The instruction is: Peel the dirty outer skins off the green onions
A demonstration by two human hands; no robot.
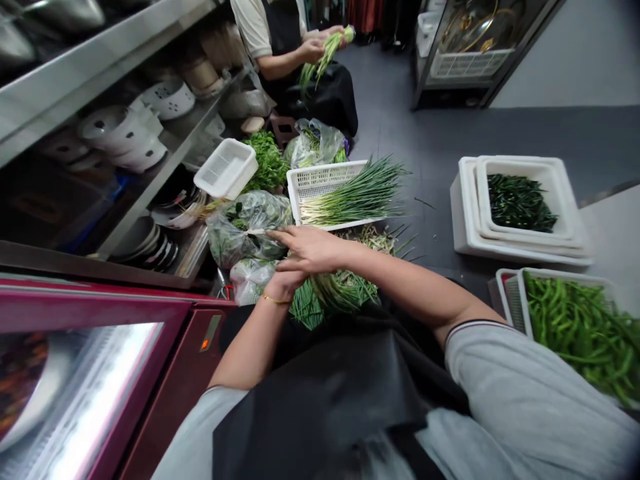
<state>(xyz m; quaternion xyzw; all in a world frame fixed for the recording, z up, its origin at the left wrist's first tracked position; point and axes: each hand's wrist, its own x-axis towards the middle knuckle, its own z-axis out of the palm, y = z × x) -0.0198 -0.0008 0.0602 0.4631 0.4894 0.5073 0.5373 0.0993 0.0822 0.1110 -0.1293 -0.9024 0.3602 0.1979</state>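
My right hand (316,249) reaches across from the right and lies over my left hand (290,279), with its fingers stretched out to the left and apart. Most of my left hand's fingers are hidden beneath it; a thin yellow bracelet (277,301) circles that wrist. Just below and right of the hands is a bunch of green onions (340,293) near my lap; whether my left hand grips it, I cannot tell. Beyond my hands, trimmed green onions (350,197) lie in a white perforated basket (295,175), their green ends over its right side.
Plastic bags of greens (250,223) lie left of the basket, beside an empty white basket (227,170). Another person (280,53) holds green stalks ahead. White tubs (465,220) and green peppers (575,320) stand right; a metal shelf (150,180) and a red-framed cabinet (170,387) left.
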